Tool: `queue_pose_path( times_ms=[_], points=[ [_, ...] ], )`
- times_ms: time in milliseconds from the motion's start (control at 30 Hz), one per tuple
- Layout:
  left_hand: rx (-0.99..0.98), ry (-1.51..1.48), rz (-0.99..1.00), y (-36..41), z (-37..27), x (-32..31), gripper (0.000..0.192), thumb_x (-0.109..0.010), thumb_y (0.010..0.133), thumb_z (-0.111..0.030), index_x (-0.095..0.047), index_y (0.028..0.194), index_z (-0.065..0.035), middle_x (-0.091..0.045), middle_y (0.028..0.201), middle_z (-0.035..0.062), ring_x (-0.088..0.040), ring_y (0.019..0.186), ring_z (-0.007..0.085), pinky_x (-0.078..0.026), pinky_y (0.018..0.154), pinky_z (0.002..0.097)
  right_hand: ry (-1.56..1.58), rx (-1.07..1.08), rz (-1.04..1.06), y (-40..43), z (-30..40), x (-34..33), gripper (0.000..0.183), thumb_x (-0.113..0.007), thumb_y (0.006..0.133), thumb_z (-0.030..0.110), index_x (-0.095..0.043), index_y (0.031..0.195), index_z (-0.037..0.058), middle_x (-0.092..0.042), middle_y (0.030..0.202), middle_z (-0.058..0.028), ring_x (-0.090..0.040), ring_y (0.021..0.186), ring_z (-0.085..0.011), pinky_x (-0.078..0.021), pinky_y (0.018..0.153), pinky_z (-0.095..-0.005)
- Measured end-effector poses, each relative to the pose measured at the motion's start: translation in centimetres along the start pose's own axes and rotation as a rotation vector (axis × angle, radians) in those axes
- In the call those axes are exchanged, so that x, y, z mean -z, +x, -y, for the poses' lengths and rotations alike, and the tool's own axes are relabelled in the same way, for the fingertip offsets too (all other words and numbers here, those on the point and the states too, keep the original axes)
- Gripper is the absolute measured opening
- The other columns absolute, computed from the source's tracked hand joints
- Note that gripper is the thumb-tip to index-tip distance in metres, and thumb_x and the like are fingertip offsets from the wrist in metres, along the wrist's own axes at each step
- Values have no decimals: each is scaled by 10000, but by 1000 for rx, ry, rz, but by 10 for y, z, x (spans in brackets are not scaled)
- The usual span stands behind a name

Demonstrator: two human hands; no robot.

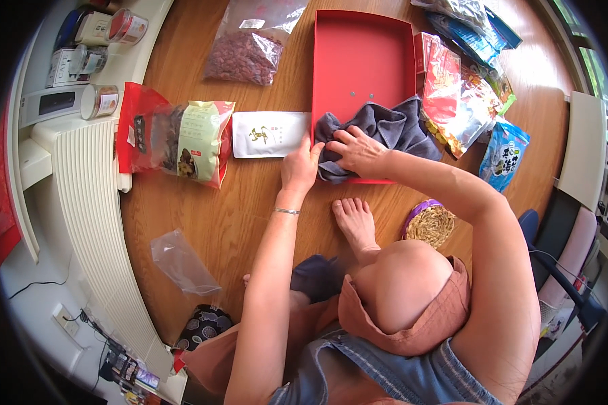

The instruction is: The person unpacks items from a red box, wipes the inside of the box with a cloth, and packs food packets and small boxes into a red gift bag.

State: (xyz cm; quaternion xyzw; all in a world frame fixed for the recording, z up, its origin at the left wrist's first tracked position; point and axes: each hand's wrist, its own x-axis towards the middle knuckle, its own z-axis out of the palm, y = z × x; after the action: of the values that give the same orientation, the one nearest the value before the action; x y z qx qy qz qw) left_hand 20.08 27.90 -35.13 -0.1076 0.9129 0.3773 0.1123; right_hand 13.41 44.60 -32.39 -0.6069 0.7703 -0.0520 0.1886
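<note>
A shallow red box [365, 55] lies on the wooden floor in front of me. Inside its near end is a crumpled dark grey cloth [385, 124], part of which hangs over the right wall. My right hand [357, 152] presses on the cloth with bent fingers and seems to grip a fold of it. At the box's near left corner, my left hand [301, 164] holds the left wall, thumb towards the inside. A white pouch [268, 134] with gold print lies against that wall, just beyond my left hand.
Left of the pouch lies a red and green food bag [192, 142]; a clear bag of dark red dried pieces [248, 55] is farther off. Snack packets [456, 96] crowd the box's right side. A woven straw item [429, 223] and an empty plastic bag [182, 263] lie nearer me. A white radiator [96, 217] stands left.
</note>
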Motion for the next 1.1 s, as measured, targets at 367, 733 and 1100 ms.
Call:
queue_pose_path(
  times_ms=[367, 733, 1100],
  points=[
    [-178, 143, 55, 23, 2, 37, 331, -470, 852, -279, -520, 1115, -85, -606, 795, 165, -579, 746, 342, -457, 649, 436, 206, -312, -273, -12, -36, 60, 213, -584, 549, 117, -590, 717, -13, -503, 920, -156, -474, 973, -296, -381, 867, -356],
    [548, -964, 44, -43, 17, 22, 363, -397, 914, -318, -425, 1158, -52, -499, 1084, 104, -558, 889, 186, -496, 733, 335, 84, -381, -168, 26, 9, 22, 310, -484, 742, 89, -455, 1040, 168, -491, 829, -132, -594, 658, -266, -480, 541, -367],
    [441, -1350, -60, -52, 20, 3, 325, -347, 941, -235, -428, 1194, -47, -527, 1072, 64, -540, 935, 147, -482, 779, 313, 543, -443, 208, 65, 28, 21, 413, -566, 622, 202, -596, 1025, 119, -565, 963, -182, -585, 867, -295, -470, 738, -365]
  ],
)
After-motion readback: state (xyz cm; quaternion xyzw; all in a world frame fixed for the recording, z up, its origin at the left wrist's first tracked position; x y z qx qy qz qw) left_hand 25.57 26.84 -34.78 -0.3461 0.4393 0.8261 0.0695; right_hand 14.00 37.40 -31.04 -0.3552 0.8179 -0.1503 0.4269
